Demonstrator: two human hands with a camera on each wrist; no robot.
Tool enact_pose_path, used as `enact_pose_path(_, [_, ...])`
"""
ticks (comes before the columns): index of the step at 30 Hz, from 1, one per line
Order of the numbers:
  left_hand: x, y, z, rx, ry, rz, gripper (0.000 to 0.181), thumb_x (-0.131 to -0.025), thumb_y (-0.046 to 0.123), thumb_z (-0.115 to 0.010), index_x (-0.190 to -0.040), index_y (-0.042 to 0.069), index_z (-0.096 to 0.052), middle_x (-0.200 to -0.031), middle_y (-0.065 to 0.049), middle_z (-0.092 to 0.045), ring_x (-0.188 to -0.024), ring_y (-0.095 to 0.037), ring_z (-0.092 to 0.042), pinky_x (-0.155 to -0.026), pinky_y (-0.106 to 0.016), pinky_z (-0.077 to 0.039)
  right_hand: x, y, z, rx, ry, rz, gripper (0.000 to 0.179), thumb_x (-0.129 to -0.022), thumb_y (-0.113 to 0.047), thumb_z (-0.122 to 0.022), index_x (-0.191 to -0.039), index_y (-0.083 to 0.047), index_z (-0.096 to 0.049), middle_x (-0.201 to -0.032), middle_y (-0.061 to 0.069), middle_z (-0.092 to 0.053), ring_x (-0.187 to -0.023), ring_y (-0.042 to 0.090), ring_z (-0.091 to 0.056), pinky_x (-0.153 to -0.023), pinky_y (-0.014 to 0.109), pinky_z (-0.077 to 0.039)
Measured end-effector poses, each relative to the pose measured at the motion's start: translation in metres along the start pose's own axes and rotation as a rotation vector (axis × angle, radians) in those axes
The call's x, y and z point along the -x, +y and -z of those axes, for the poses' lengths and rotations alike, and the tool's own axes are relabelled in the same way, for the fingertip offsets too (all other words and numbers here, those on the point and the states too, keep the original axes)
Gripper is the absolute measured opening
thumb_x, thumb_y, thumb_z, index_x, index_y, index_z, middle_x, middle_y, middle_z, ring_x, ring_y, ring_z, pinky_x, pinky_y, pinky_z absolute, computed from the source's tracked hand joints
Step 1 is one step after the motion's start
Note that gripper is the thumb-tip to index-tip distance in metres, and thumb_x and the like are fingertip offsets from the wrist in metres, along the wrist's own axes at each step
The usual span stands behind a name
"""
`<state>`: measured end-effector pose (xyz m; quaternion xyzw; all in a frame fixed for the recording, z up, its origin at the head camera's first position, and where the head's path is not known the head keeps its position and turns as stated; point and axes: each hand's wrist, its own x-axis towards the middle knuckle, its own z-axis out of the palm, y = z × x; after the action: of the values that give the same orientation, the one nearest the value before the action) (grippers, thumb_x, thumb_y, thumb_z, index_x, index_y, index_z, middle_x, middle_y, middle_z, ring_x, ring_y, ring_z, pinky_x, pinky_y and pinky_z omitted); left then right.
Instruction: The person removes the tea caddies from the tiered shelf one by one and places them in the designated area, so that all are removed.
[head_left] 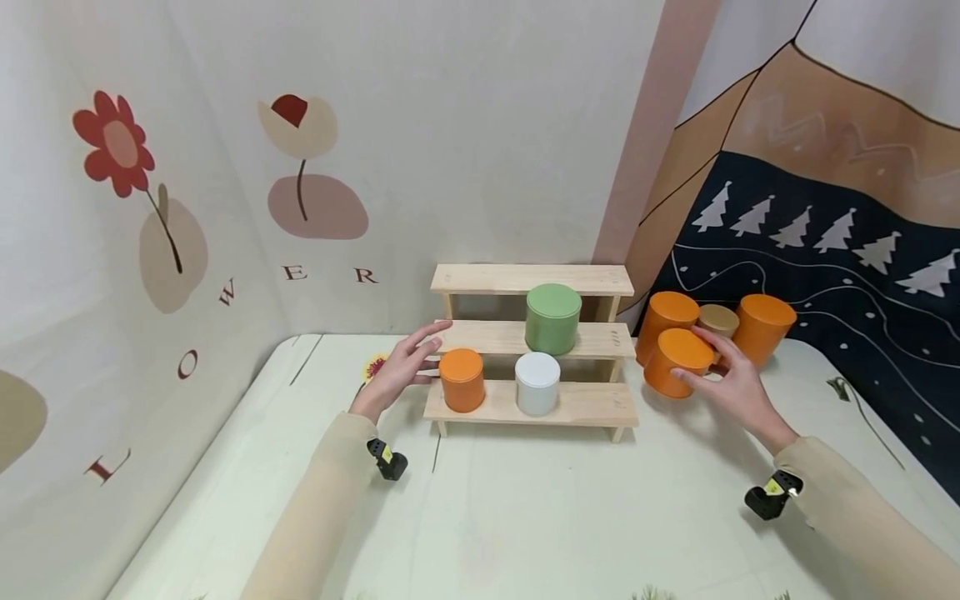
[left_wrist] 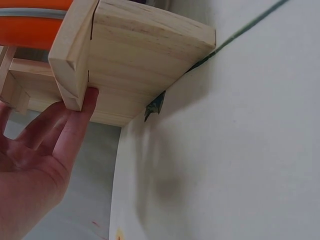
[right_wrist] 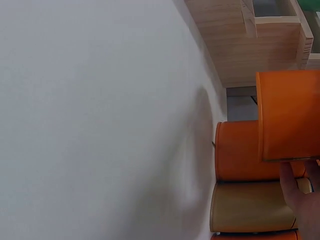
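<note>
My right hand (head_left: pixel 731 387) grips an orange canister (head_left: pixel 678 360) between thumb and fingers, its base raised off the table in the right wrist view. My left hand (head_left: pixel 397 371) is at the left end of a three-step wooden shelf (head_left: pixel 480 337); in the left wrist view its extended fingers (left_wrist: pixel 75 132) touch the end of a board (left_wrist: pixel 70 65). A smaller orange canister (head_left: pixel 462 383) and a white canister (head_left: pixel 537 385) stand on the lowest step. On the middle step stands a green canister (head_left: pixel 553 321). The top step (head_left: pixel 525 277) bears nothing.
Behind the held canister stand two orange canisters, one left (head_left: pixel 663 321) and one right (head_left: pixel 767 325), with a tan canister (head_left: pixel 717 320) between them. A printed cloth backdrop (head_left: pixel 450 150) rises close behind the shelf. The pale table cover (head_left: pixel 525 508) spreads in front.
</note>
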<state>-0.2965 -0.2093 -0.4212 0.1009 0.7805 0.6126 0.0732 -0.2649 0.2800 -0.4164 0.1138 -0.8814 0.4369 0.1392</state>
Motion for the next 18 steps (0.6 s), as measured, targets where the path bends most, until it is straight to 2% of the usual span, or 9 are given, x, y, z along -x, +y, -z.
enact_pose_path(3, [0.0, -0.001, 0.0, -0.008, 0.0, 0.005, 0.049, -0.102, 0.042, -0.045, -0.148, 0.027, -0.04, -0.157, 0.0, -0.023, -0.116, -0.038, -0.057, -0.088, -0.047, -0.051, 0.0, 0.003, -0.002, -0.001, -0.011, -0.013, 0.073, -0.089, -0.025, -0.073, -0.148, -0.005, -0.035, -0.143, 0.026, -0.036, -0.112, 0.039, -0.041, -0.083, 0.025, -0.039])
enact_pose_path(6, [0.0, -0.001, -0.001, -0.012, 0.001, 0.002, 0.049, -0.102, 0.043, -0.045, -0.148, 0.027, -0.04, -0.158, 0.0, -0.022, -0.116, -0.038, -0.056, -0.089, -0.048, -0.051, -0.004, 0.023, -0.006, 0.024, 0.001, -0.004, 0.075, -0.088, -0.035, -0.073, -0.15, -0.018, -0.035, -0.142, 0.021, -0.039, -0.113, 0.033, -0.043, -0.084, 0.019, -0.039])
enact_pose_path(7, [0.0, -0.001, -0.001, -0.013, 0.002, 0.0, 0.049, -0.102, 0.043, -0.045, -0.148, 0.027, -0.04, -0.158, 0.001, -0.022, -0.116, -0.038, -0.057, -0.089, -0.048, -0.051, -0.005, 0.024, -0.005, 0.025, -0.015, -0.003, 0.076, -0.088, -0.034, -0.072, -0.151, -0.016, -0.033, -0.143, 0.022, -0.038, -0.115, 0.034, -0.043, -0.087, 0.024, -0.04])
enact_pose_path(9, [0.0, 0.0, -0.001, -0.013, 0.002, -0.006, 0.05, -0.102, 0.043, -0.045, -0.148, 0.026, -0.04, -0.158, 0.0, -0.022, -0.116, -0.039, -0.056, -0.089, -0.048, -0.05, -0.005, 0.024, -0.004, 0.035, -0.024, -0.007, 0.076, -0.089, -0.034, -0.071, -0.152, -0.016, -0.032, -0.143, 0.022, -0.037, -0.118, 0.035, -0.043, -0.088, 0.025, -0.041])
enact_pose_path(10, [0.001, 0.0, -0.001, -0.014, 0.003, -0.006, 0.05, -0.102, 0.043, -0.045, -0.148, 0.026, -0.04, -0.158, 0.0, -0.022, -0.116, -0.039, -0.056, -0.089, -0.048, -0.05, -0.004, 0.025, -0.004, 0.037, -0.026, -0.008, 0.076, -0.089, -0.034, -0.071, -0.152, -0.014, -0.032, -0.143, 0.022, -0.037, -0.119, 0.035, -0.042, -0.091, 0.028, -0.043])
enact_pose_path(13, [0.001, 0.001, -0.001, -0.013, 0.003, -0.012, 0.05, -0.102, 0.042, -0.045, -0.149, 0.024, -0.039, -0.158, -0.002, -0.022, -0.115, -0.04, -0.056, -0.089, -0.048, -0.05, -0.001, 0.007, -0.001, 0.019, -0.062, -0.039, 0.076, -0.091, -0.024, -0.07, -0.149, 0.001, -0.029, -0.144, 0.029, -0.033, -0.123, 0.045, -0.038, -0.094, 0.055, -0.041])
enact_pose_path(16, [0.002, 0.001, -0.002, -0.012, 0.011, -0.011, 0.05, -0.102, 0.042, -0.047, -0.148, 0.025, -0.041, -0.157, -0.001, -0.024, -0.115, -0.038, -0.057, -0.089, -0.047, -0.051, -0.001, 0.009, -0.001, 0.001, -0.076, -0.05, 0.077, -0.091, -0.025, -0.07, -0.149, 0.002, -0.028, -0.145, 0.03, -0.031, -0.125, 0.047, -0.036, -0.095, 0.064, -0.036])
enact_pose_path(18, [0.002, 0.001, -0.002, -0.014, 0.014, -0.008, 0.049, -0.101, 0.042, -0.047, -0.147, 0.026, -0.041, -0.157, 0.0, -0.025, -0.114, -0.038, -0.058, -0.089, -0.047, -0.051, -0.002, 0.01, -0.001, -0.01, -0.09, -0.065, 0.078, -0.091, -0.026, -0.07, -0.149, 0.002, -0.026, -0.145, 0.031, -0.03, -0.125, 0.048, -0.034, -0.096, 0.065, -0.035])
